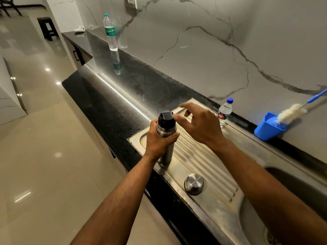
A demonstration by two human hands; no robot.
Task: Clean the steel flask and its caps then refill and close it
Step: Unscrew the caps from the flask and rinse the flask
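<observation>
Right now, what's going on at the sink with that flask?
A person stands at the steel drainboard. The left hand grips the steel flask upright on it, the black inner stopper in its mouth. The right hand hovers open beside the stopper, touching nothing. The steel outer cap lies apart on the drainboard, nearer the person. A bottle brush rests in a blue holder by the wall.

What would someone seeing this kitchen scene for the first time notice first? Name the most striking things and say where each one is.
First, the steel flask standing upright on the ribbed drainboard, held in the grip of the left hand, its black stopper in place. The right hand hovers open beside the stopper. Nearer the camera, a steel cap sits on the drainboard; far right, a blue tub holds a fluffy bottle brush.
</observation>
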